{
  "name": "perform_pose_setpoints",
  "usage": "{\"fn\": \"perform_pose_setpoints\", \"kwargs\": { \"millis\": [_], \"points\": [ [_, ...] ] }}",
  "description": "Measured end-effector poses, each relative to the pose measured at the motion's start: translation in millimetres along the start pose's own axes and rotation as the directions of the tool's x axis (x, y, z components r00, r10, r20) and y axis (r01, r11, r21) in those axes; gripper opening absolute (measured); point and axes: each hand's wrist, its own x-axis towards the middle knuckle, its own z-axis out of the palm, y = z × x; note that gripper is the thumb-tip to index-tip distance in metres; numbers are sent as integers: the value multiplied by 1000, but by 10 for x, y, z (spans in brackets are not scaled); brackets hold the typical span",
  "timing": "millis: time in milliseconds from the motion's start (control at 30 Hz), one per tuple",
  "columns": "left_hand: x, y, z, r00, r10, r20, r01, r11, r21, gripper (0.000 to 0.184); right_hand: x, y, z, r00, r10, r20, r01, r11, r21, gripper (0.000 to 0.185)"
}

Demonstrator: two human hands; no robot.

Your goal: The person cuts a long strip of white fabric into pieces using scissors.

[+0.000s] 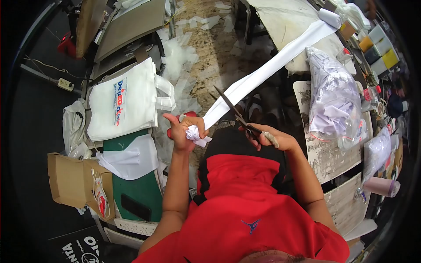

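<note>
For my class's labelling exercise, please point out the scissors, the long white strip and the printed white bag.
Scissors (240,119): head view, near the pivot.
Long white strip (268,72): head view, middle of its length.
Printed white bag (128,98): head view, middle of its front.

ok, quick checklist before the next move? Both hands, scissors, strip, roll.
1. Left grip on strip: ok. The left hand holds the bunched end of the strip.
2. Right grip on scissors: ok. The right hand has the scissors by the handles.
3. Blades parted: ok, slightly; both tips show.
4. Strip between blades: cannot tell. They overlap in view, but depth is unclear.
5. Left fingers clear of blades: ok, apart in view.
6. Strip runs unbroken to roll: cannot tell behind the blades; the visible length looks whole.
</note>
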Motion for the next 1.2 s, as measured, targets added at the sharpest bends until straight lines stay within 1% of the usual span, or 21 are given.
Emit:
{"fn": "perform_pose_setpoints", "kwargs": {
  "millis": [167,267,333,367,433,467,500,567,600,633,700,733,800,833,900,933,967,1067,1133,1167,1200],
  "points": [
    [-1,-9,-8,999,-9,49,1,987,159,112,10,80,89,999,-46,-13,47,981,188,85],
    [-41,-150,-104,998,-54,29,49,989,139,106,29,124,75,999,-33,-39,38,990,138,84],
    [-34,-248,-186,982,-189,-9,188,972,139,86,25,104,79,998,-42,-51,48,992,118,83],
    [-4,-345,-280,984,-177,-6,176,975,137,86,16,83,78,997,-48,-67,55,993,104,82],
    [82,-429,-343,949,-132,-286,286,740,609,59,-6,35,62,996,-51,-76,58,995,87,84],
    [98,-421,-415,937,-86,-339,317,619,718,36,-22,27,45,994,-69,-83,75,994,74,86],
    [161,-379,-360,938,-81,-337,311,625,716,36,-37,17,35,992,-86,-89,92,994,64,88],
    [335,-295,-244,962,161,-220,-29,861,507,43,-62,-32,33,993,-63,-101,70,996,61,91],
    [449,-223,-207,975,143,-171,-54,896,440,64,-67,-46,46,993,-43,-114,50,996,67,94],
    [581,-141,-92,973,149,-174,-58,897,439,64,-63,-51,60,993,-42,-109,49,997,63,94],
    [830,-11,223,978,181,106,-206,927,313,79,-61,-62,73,993,-51,-103,59,996,73,98],
    [887,5,323,976,187,115,-215,925,313,79,-67,-56,85,993,-57,-107,63,996,58,98],
    [1033,9,482,943,96,318,-247,842,480,87,-98,-94,132,989,-86,-119,93,994,54,100],
    [1071,-10,500,938,89,334,-249,844,475,87,-125,-94,122,986,-90,-137,98,994,50,100],
    [1070,-37,494,889,-280,364,61,857,511,86,-178,-56,108,980,-131,-150,138,990,36,105],
    [1042,-23,521,834,-381,400,172,867,467,65,-201,-57,82,980,-163,-112,173,981,87,102],
    [1035,-66,524,829,-387,403,176,865,469,65,-217,-45,83,979,-165,-120,176,980,89,102],
    [961,-180,562,897,-234,375,41,889,455,38,-246,1,81,981,-169,-97,182,971,154,88],
    [927,-269,493,911,-249,328,76,885,459,35,-225,32,60,992,-68,-103,80,990,118,69],
    [917,-326,435,922,-263,282,109,880,463,33,-202,27,78,993,-75,-97,86,990,114,69],
    [900,-413,395,949,-188,252,53,885,462,27,-178,-1,122,992,-24,-120,35,996,87,82]
  ]
}}
